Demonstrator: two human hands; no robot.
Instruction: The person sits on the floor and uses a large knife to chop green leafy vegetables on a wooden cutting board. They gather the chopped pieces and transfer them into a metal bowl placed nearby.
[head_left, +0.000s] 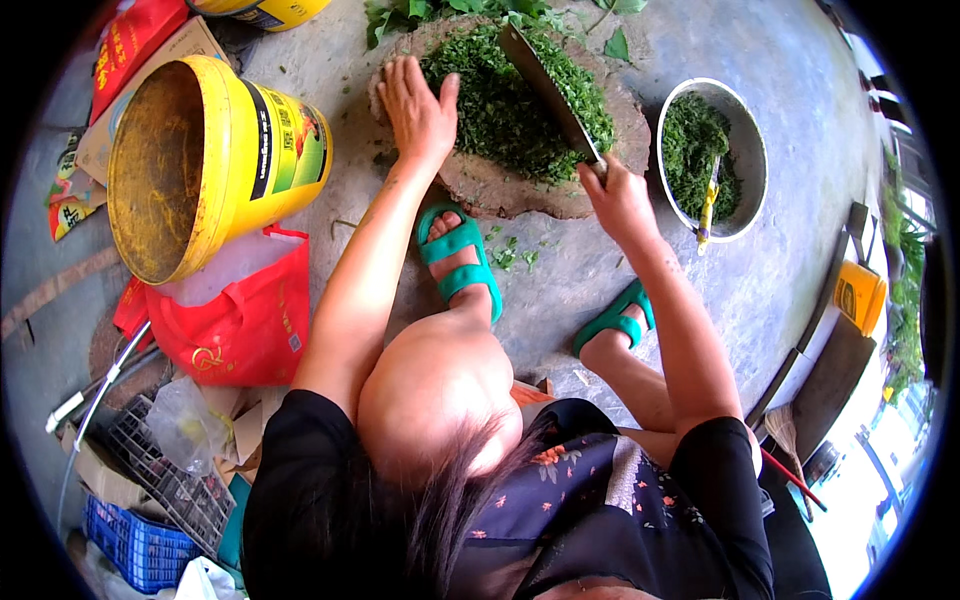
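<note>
My right hand (621, 196) grips the handle of a broad-bladed cleaver (551, 90), its dark blade lying across a heap of chopped green leaves (487, 105). Beneath the heap is a round wooden chopping block (517, 196) on the floor. At the block's left edge, my left hand (418, 112) rests flat with its fingers together and the thumb apart, holding nothing. To the right of the block stands a pot (762, 176) containing more chopped greens (690, 131). A yellow-handled tool (707, 206) leans in it against the rim.
A yellow plastic bucket (225, 150) lies tipped at the left, above a red bag (247, 322). Whole green leaves (457, 6) lie beyond the block. A blue plastic crate (139, 544) and a wire rack (172, 472) are at the lower left. My feet wear green sandals (461, 259).
</note>
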